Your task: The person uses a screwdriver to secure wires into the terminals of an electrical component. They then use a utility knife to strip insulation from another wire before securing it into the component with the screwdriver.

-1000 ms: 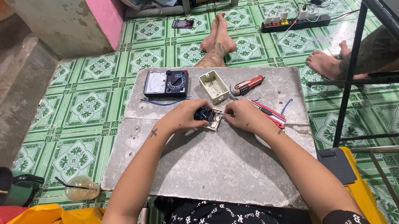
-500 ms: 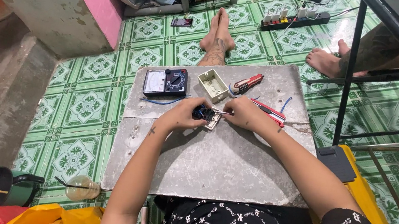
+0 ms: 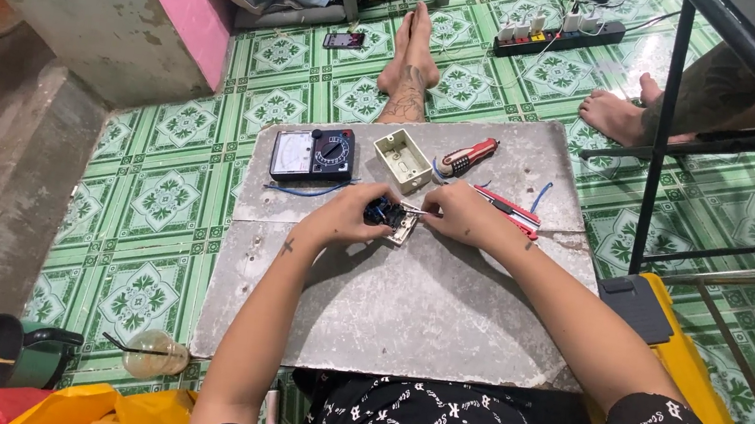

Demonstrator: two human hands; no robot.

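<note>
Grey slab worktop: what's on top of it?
On the grey slab worktop: a black analogue meter, an open beige plastic box, a red-handled tool, a red cutter. Left hand and right hand hold a small dark part, partly covered.

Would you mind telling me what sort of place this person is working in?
Probably a home floor used as a makeshift repair spot: green patterned floor tiles, a grey slab as workbench, an analogue multimeter, and a power strip nearby.

Both hands meet over a small dark electrical part (image 3: 387,213) on the grey surface (image 3: 403,313). The left hand (image 3: 347,221) grips it; the right hand (image 3: 460,215) pinches its edge. A meter (image 3: 312,154) lies beyond.
</note>
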